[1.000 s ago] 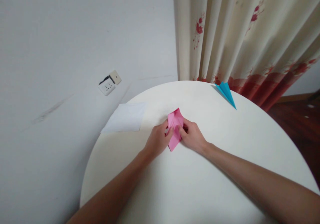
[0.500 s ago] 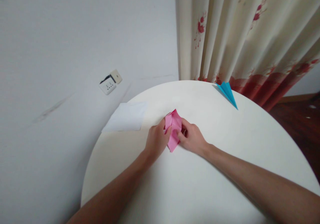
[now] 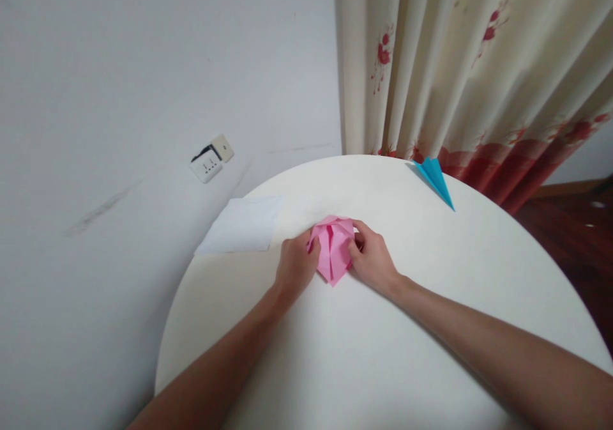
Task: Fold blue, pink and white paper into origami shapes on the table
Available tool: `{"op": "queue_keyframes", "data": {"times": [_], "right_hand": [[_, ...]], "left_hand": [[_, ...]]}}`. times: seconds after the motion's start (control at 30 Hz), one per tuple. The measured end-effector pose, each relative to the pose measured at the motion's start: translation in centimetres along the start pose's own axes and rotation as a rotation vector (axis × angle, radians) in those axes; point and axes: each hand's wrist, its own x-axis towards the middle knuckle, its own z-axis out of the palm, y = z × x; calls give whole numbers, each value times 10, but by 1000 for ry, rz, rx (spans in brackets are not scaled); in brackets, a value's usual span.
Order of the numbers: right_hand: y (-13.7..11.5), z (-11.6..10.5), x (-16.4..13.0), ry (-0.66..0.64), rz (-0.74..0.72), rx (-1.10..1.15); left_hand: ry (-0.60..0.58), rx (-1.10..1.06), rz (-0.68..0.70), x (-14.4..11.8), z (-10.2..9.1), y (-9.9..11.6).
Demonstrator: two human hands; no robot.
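Between my two hands is a piece of folded pink paper [image 3: 334, 249], spread wide with a slit down its middle and a point towards me. My left hand [image 3: 297, 261] pinches its left edge, thumb on top. On the opposite edge, my right hand [image 3: 372, 255] grips it between thumb and fingers. Some fingertips of both hands are hidden behind the paper. All this is over the middle of a round white table [image 3: 364, 347].
A blue paper plane [image 3: 435, 182] lies by the table's far right edge. White sheets of paper [image 3: 242, 224] rest at the far left, near the wall [image 3: 119, 98] with its socket [image 3: 207, 165]. A patterned curtain [image 3: 454, 66] hangs behind the table.
The pink paper has been pulled wider and its middle has opened into a slit. My hands have moved slightly apart, both still gripping it.
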Motion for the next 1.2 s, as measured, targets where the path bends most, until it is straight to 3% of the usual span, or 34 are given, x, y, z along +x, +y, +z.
{"op": "queue_keyframes", "data": {"times": [0.27,0.47,0.6,0.87,1.07,1.2], "right_hand": [[-2,3,1,-53,6,219],[-4,2,0,-107,-5,192],[2,3,3,-79,31,220],[5,4,4,-77,32,241],[8,2,5,53,73,77],[9,2,5,55,83,67]], "left_hand": [[26,19,12,1,2,-2],[-40,-37,65,-2,-1,5],[-111,-135,159,-6,-1,10],[-125,-117,152,-6,0,8],[-168,-56,277,-9,-1,9],[-164,-31,275,-11,-1,10]]}}
